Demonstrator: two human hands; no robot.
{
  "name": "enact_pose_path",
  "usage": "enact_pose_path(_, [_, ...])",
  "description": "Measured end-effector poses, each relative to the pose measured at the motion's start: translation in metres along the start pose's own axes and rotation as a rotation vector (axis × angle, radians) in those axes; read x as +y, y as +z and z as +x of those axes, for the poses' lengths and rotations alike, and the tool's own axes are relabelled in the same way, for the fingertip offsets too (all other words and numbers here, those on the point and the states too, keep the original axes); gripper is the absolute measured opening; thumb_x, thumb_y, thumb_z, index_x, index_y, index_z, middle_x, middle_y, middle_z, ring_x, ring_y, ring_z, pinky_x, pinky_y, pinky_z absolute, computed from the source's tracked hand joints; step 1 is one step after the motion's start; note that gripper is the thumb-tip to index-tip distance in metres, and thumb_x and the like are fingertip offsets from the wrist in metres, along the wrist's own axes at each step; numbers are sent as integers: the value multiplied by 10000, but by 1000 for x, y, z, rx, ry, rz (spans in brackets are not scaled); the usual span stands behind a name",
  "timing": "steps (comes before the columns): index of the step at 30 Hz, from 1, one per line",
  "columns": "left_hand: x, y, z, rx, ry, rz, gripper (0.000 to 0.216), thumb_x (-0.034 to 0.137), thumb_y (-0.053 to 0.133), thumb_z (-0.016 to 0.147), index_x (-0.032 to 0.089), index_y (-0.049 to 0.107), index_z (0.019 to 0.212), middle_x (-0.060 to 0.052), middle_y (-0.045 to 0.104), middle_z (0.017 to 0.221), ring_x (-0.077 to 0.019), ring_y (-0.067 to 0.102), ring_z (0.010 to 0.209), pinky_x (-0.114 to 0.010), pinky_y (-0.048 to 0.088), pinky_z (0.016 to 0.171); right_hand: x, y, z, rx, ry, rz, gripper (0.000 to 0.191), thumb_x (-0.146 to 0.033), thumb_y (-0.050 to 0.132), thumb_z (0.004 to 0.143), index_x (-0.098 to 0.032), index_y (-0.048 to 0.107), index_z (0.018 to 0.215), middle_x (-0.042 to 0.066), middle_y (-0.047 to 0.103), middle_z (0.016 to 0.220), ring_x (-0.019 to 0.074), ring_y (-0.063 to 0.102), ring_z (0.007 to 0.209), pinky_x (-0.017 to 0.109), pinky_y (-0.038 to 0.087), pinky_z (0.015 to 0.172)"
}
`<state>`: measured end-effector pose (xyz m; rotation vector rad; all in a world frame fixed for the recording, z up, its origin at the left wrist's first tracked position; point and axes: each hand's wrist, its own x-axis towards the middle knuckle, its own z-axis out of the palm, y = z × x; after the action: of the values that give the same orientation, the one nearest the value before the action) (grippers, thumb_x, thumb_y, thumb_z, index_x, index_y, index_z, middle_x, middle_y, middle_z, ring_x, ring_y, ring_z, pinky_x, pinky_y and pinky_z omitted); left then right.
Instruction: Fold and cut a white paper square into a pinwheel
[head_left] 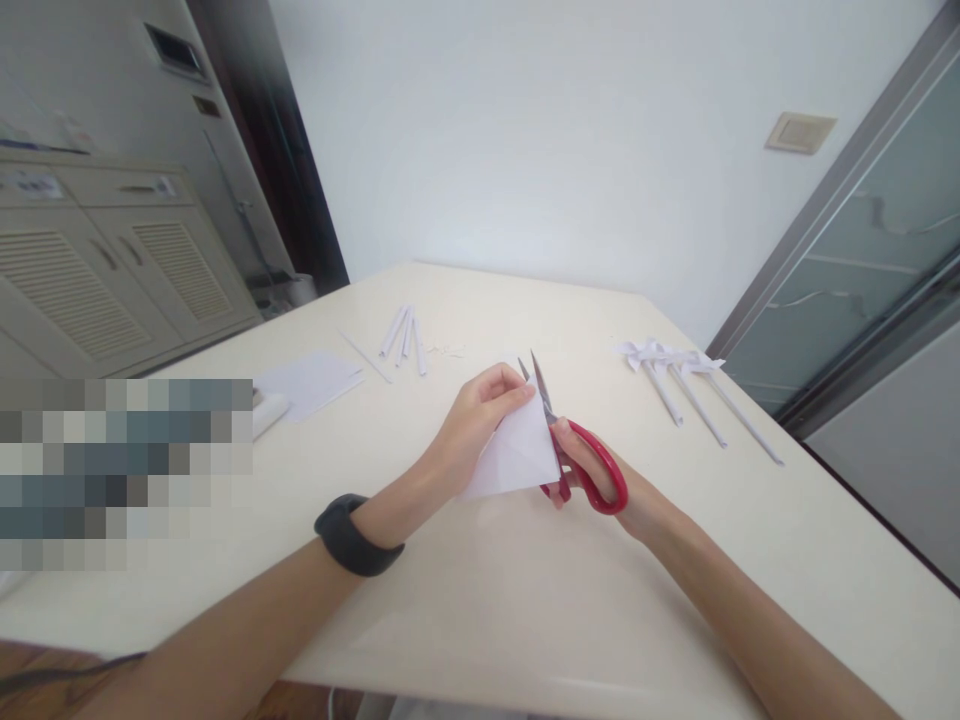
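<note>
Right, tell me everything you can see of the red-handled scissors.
The scissors have glossy red loop handles, apparently plastic, and slim, pointed, silvery blades that look like metal. They are open, the tips parted and pointing away from the person, slightly to the left. The right hand's grip holds them by the loops over the pale table. White paper lies against the blades; whether they are cutting into it is hard to tell.

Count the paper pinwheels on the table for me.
3, lying side by side right of the red scissors: leftmost pinwheel, middle pinwheel and rightmost pinwheel. Their paper heads overlap, so another could be hidden.
</note>
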<state>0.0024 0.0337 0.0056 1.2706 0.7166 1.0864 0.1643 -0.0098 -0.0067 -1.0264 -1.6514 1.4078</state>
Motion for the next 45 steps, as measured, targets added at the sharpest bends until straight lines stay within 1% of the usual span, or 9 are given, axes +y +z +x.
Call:
enact_pose_path(11, [-1,0,-1,-1,-32,-56,184,342,582,791,210,472,725,21,530,694,-149,554,603,-265,450,526,-1,2,1,0,-12,-23,450,-534,289,922,-183,490,724,-8,519,595,118,471,502,252,349,514])
enact_pose_path(18, [2,1,-1,22,-14,-22,193,338,587,786,202,482,700,35,507,663,-112,502,558,-222,392,496,-4,5,0,13,-3,-62,490,-532,311,917,-183,512,639,0,554,562,125,506,491,251,363,495])
enact_pose_path(22, [1,0,0,17,2,20,187,336,576,800,201,487,706,35,507,665,-109,497,566,-227,380,520,-2,5,-1,21,15,-56,519,-518,311,922,-190,482,557,2,526,498,135,506,481,263,353,489])
enact_pose_path(25, [0,-1,0,5,3,39,197,349,567,812,201,483,712,35,511,660,-114,508,584,-234,388,547,0,4,0,50,25,-36,521,-517,305,922,-191,463,548,0,496,482,136,494,485,266,340,487])
enact_pose_path(28, [0,-1,1,14,2,90,195,359,571,811,196,500,731,29,534,677,-118,526,615,-238,394,576,0,0,2,114,25,33,466,-505,349,913,-188,461,591,-17,470,524,117,466,480,254,342,487])
enact_pose_path(32, [0,-2,3,33,30,238,204,394,551,822,199,524,772,21,578,703,-123,534,617,-238,380,575,-3,-7,4,181,17,130,323,-456,443,889,-192,480,707,-34,462,625,97,458,518,239,368,526])
enact_pose_path(38, [2,1,3,6,99,335,182,371,532,840,200,518,781,28,595,702,-105,521,588,-219,362,557,-6,-7,4,148,-5,80,123,-306,564,827,-202,503,801,-30,494,660,111,474,586,231,346,532])
enact_pose_path(42, [5,3,3,-60,89,296,177,365,567,815,191,536,801,4,627,800,-126,564,674,-217,387,589,-5,-7,3,181,-23,68,114,-260,559,815,-197,484,758,-33,489,616,114,473,569,229,336,513])
enact_pose_path(45, [6,2,2,-149,26,279,171,342,601,789,186,559,844,-16,641,872,-158,597,759,-230,415,623,-4,-9,4,215,-31,53,111,-254,543,821,-197,483,748,-30,500,600,115,467,566,219,319,492])
